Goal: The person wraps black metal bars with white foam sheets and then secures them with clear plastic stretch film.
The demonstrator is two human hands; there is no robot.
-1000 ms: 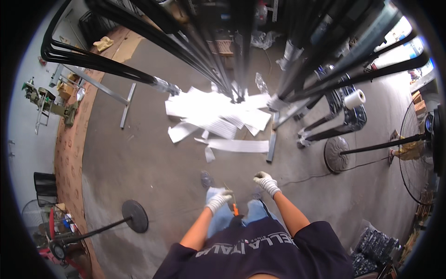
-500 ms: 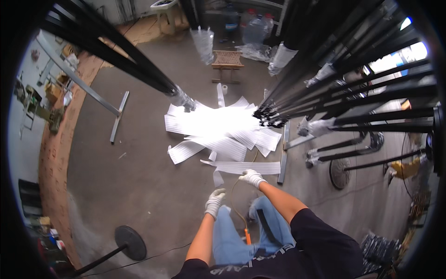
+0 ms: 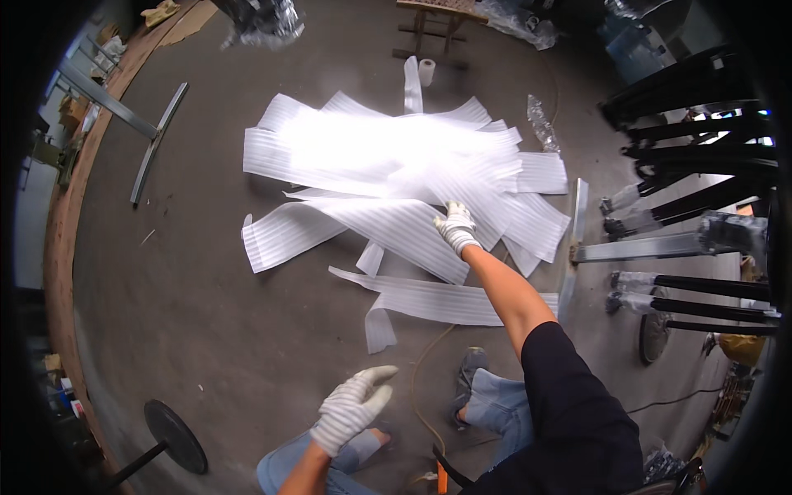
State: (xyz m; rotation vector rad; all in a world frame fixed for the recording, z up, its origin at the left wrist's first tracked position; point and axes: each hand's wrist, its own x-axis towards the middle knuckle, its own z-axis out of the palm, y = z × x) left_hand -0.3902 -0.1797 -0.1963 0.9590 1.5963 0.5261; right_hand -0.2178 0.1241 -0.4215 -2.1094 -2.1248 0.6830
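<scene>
Reaching out: the right hand has moved forward over the white foam sheets, so the work now centres on them. Its fingers are partly curled; cannot tell whether they pinch a sheet. Left hand hangs nearer, half open, empty. Sheets overlap on the floor ahead; loose strip nearer, black tubes right, small white roll far.

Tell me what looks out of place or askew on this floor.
The white sheets look untidy, overlapping at mismatched angles. The nearest white strip looks askew: a flap at its left end bends toward the person. Crumpled clear plastic lies loose at the heap's right.
</scene>
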